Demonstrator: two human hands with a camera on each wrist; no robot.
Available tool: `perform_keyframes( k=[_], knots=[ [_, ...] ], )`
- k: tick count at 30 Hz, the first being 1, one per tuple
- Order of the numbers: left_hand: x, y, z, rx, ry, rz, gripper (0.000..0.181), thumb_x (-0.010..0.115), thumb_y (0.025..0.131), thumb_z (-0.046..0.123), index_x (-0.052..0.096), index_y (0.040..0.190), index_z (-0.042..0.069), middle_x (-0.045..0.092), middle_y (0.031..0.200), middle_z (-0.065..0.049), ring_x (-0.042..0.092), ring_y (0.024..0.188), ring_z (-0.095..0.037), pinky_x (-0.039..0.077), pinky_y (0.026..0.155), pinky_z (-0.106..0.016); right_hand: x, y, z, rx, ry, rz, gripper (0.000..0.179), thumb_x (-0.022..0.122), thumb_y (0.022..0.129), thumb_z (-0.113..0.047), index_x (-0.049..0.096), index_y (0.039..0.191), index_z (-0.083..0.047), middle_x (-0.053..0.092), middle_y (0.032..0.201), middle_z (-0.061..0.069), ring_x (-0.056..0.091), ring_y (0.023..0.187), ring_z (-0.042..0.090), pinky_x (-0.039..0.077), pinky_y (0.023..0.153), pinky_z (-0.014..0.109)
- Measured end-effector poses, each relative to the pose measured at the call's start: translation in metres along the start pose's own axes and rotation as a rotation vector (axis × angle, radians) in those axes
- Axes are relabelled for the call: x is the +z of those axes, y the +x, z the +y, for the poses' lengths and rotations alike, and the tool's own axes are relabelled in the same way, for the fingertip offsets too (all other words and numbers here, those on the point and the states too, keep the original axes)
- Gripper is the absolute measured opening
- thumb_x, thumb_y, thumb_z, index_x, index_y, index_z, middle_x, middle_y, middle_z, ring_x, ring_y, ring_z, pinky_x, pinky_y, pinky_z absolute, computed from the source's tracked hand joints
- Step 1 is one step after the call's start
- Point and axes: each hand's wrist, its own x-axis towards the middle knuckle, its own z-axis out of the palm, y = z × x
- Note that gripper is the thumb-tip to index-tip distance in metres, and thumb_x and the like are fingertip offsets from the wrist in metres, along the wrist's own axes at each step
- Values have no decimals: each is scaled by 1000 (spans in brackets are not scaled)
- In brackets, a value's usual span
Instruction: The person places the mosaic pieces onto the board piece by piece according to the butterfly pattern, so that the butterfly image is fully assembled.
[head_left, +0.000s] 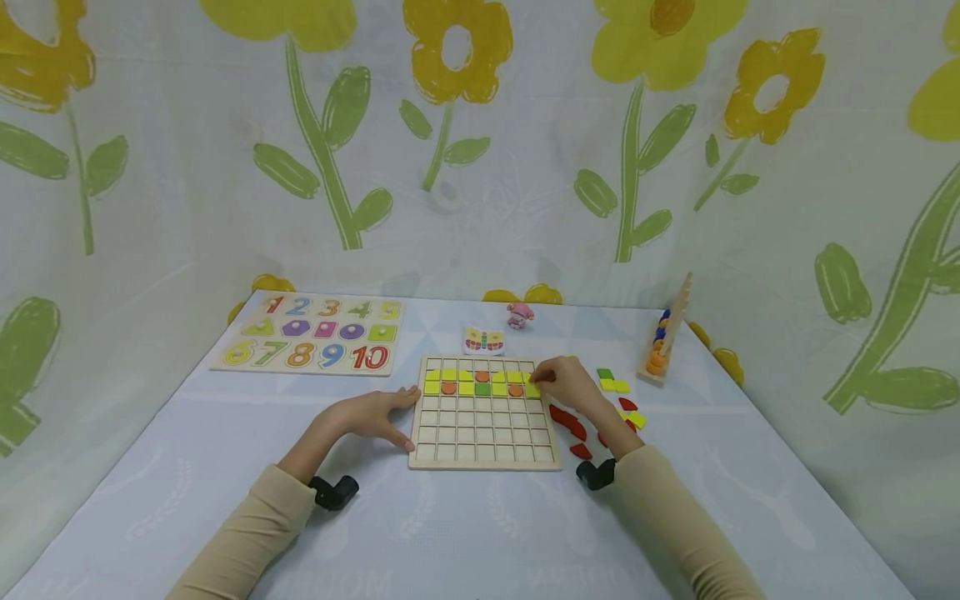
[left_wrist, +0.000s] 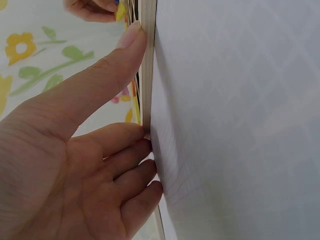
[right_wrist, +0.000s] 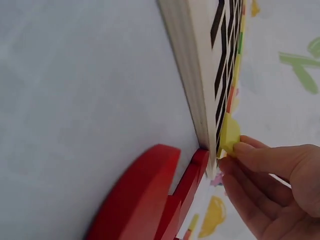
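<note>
A wooden grid board (head_left: 474, 457) lies flat on the table, with rows of square cells. Yellow square tiles (head_left: 465, 388), round orange pieces (head_left: 448, 388) and a green tile (head_left: 482, 389) fill cells in its upper rows. My left hand (head_left: 375, 414) rests at the board's left edge, thumb and fingers spread and straight against it; the left wrist view shows the thumb on the rim. At the right end of the filled row, my right hand (head_left: 572, 385) pinches a yellow tile (right_wrist: 230, 134) between thumb and fingertips, over the board's edge.
Red curved pieces (head_left: 567, 422) lie right of the board, with loose yellow tiles (head_left: 615, 386) beyond. Behind stand a butterfly pattern card (head_left: 483, 341) and a pink figurine (head_left: 519, 315). A number puzzle (head_left: 307, 333) is far left; a wooden bead stand (head_left: 663, 337) is far right.
</note>
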Motion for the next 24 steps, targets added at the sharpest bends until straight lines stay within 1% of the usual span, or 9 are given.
perform_keyframes(
  k=[6,9,14,17,22,24],
  knots=[
    [0,1,0,-4,-3,-1,100,82,73,41,30,151,7,22,157,-14,18,145,-31,18,115,-49,2,-2,2,16,-35,-36,15,66,88,-1,77,97,-6,69,95,4,61,87,19,54,77,33],
    [0,2,0,-8,-9,-4,100,82,73,42,30,151,7,22,157,-14,18,145,-31,18,115,-49,2,-2,3,30,-46,-43,15,67,87,-3,77,97,-7,69,95,3,59,87,18,54,75,32],
    [1,3,-2,-9,-10,-7,100,82,73,42,30,151,8,22,157,-14,18,145,-31,18,115,-49,3,-2,3,22,-38,-46,16,68,87,-1,77,97,-8,69,94,2,57,83,17,54,75,30],
    [1,3,-3,-9,-12,-8,101,82,73,42,30,151,8,22,157,-14,18,145,-31,18,115,-49,1,-4,3,0,-25,-48,16,68,86,-1,76,98,-7,69,94,2,57,80,17,53,74,29],
    [-1,2,-3,6,-20,-6,101,82,73,42,30,151,7,22,157,-14,18,145,-31,17,115,-49,-14,-14,7,-92,-31,-12,16,69,85,1,74,100,-1,71,95,8,62,80,19,56,74,32],
    [-1,1,-3,11,-20,-6,101,82,73,42,30,151,6,22,157,-14,18,145,-32,17,115,-50,-22,-19,10,-91,-36,-4,16,69,86,1,74,101,0,71,97,11,63,82,20,56,74,32]
  ],
)
